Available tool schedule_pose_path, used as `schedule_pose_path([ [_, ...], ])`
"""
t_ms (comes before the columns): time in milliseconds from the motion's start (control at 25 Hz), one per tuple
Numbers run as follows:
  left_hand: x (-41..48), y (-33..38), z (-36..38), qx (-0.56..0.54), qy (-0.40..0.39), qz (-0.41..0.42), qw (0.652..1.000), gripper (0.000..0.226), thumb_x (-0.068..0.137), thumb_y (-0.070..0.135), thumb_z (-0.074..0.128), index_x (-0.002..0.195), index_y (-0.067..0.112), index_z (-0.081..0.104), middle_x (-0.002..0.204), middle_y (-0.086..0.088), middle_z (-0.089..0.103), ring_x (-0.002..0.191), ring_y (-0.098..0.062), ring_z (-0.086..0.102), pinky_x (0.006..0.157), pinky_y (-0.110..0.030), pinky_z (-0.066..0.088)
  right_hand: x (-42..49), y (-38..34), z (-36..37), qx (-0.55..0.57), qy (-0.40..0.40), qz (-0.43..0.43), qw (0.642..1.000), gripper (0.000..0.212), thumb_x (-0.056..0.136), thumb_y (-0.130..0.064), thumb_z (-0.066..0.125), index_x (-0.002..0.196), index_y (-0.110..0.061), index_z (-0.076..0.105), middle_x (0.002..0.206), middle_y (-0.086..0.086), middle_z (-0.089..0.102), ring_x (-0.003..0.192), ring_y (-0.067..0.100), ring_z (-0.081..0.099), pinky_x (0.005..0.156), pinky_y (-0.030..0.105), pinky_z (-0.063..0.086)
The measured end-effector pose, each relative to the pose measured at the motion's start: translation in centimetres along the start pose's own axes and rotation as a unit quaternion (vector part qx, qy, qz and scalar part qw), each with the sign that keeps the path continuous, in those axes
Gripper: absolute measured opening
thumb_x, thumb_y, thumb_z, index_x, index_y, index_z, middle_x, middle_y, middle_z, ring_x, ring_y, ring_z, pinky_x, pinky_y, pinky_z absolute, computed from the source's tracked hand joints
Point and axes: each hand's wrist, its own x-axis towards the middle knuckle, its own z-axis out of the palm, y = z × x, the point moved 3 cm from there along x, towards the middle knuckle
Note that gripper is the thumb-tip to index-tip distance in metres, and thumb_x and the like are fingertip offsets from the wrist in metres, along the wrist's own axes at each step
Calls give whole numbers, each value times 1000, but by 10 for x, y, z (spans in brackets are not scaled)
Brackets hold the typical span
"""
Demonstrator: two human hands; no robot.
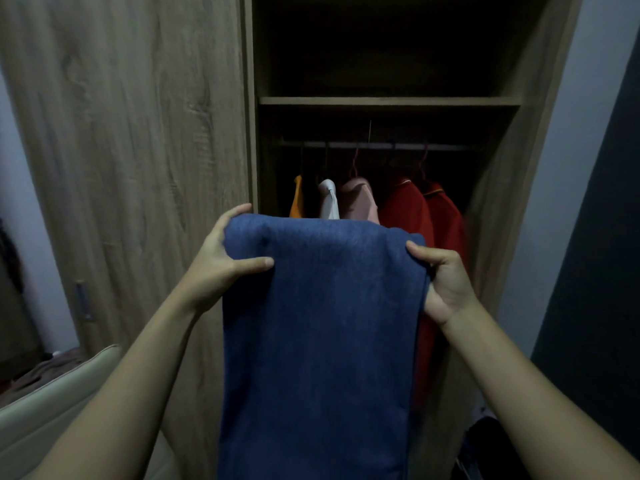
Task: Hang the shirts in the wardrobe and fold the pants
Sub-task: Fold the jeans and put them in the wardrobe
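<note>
We face the open wooden wardrobe (145, 133), where five shirts (403, 206) in orange, white, pink and red hang from the rail (374, 145) below the shelf (388, 100). In front of it we hold the blue pants (322, 327) up, draped downward out of view. Our left hand (221, 261) grasps the upper left edge and our right hand (446, 275) grasps the upper right edge.

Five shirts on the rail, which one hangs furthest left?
The orange shirt, at the left end of the rail. Only a narrow strip of it shows, beside the white shirt; every other shirt hangs to its right.
</note>
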Motion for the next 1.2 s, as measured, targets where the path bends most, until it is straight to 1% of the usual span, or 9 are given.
schedule_pose_path([
  [160,9,11,-8,14,-6,18,1000,83,62,14,85,131,35,44,124,8,57,111,-6,60,85,-22,53,-4,-7,8,4,-7,-10,1000,58,26,-13,88,82,1,76,86,14,74,81,24,72,70,31,59],
  [320,11,15,-8,53,62,37,996,70,48,33,90,111,21,61,105,-3,69,97,-18,67,77,-27,58,-6,-15,15,9,-20,-18,1000,55,28,-11,86,80,1,75,85,14,74,80,24,72,69,32,59],
  [440,11,16,-2,49,103,55,992,71,48,42,82,108,15,57,106,-10,65,94,-19,66,75,-33,57,-9,-21,17,-14,-28,-29,999,61,21,-8,87,80,0,75,81,14,74,75,25,72,67,32,59],
  [520,8,17,10,-2,95,75,993,73,56,40,76,118,13,47,108,-4,61,94,-8,65,73,-22,54,-10,-26,20,-17,-34,-48,998,60,23,-6,84,81,0,75,80,14,74,74,25,72,66,33,59],
  [680,2,21,28,34,52,69,996,67,59,44,82,111,29,42,101,5,58,89,-2,62,70,-10,51,-8,-31,19,13,-12,-58,998,52,42,1,68,94,4,67,81,16,72,75,28,71,65,35,59],
  [800,1,24,33,38,-22,97,994,73,63,37,79,123,27,40,111,-1,59,99,-12,64,76,-21,55,-8,-41,4,-61,32,-79,994,34,67,7,56,100,-3,57,80,10,70,74,23,70,61,27,57],
  [960,2,32,35,-28,96,77,992,62,63,44,74,118,26,51,109,3,63,101,-10,64,76,-21,53,-5,-63,-10,-360,61,-144,920,74,89,-3,55,148,-22,14,113,-10,58,90,-1,65,74,16,53],
  [1080,10,47,37,-33,96,60,993,51,68,38,76,110,19,55,104,0,64,98,-15,65,73,-21,51,-9,-67,-18,-465,173,-244,833,81,82,-31,66,147,-23,18,113,-3,63,102,11,65,85,23,52],
  [1200,14,58,35,-43,108,65,991,41,77,31,71,112,16,55,104,1,64,92,-7,65,74,-23,50,-24,-39,-31,-442,219,-303,815,104,61,-70,66,142,-29,16,128,-3,49,117,12,54,92,24,45],
])
